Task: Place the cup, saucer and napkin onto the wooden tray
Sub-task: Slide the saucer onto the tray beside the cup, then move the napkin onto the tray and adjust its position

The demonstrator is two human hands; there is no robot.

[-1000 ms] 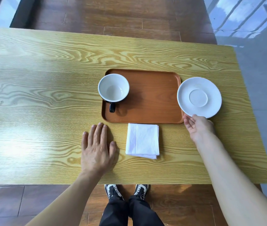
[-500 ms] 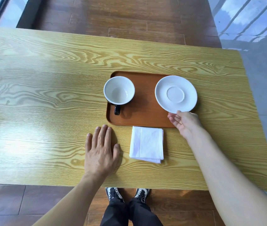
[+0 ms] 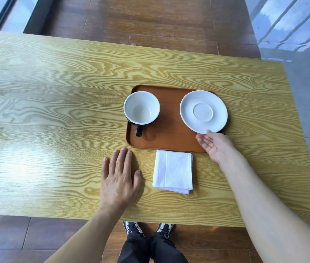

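Observation:
The wooden tray (image 3: 169, 137) lies in the middle of the table. A white cup (image 3: 141, 108) with a dark outside and handle stands on its left half. The white saucer (image 3: 203, 111) is over the tray's right half, and my right hand (image 3: 215, 146) grips its near rim, thumb on top and fingers below. Whether the saucer rests fully on the tray I cannot tell. A folded white napkin (image 3: 173, 171) lies on the table just in front of the tray. To the napkin's left my left hand (image 3: 120, 177) lies flat on the table, fingers apart, holding nothing.
The light wooden table (image 3: 55, 111) stretches far to the left and ends a little right of the tray. Its near edge is close to my body, with my shoes (image 3: 148, 227) on the dark wooden floor below.
My right hand has carried the saucer leftward from the table beside the tray to over the tray's right half. Cup, napkin and left hand have stayed in place.

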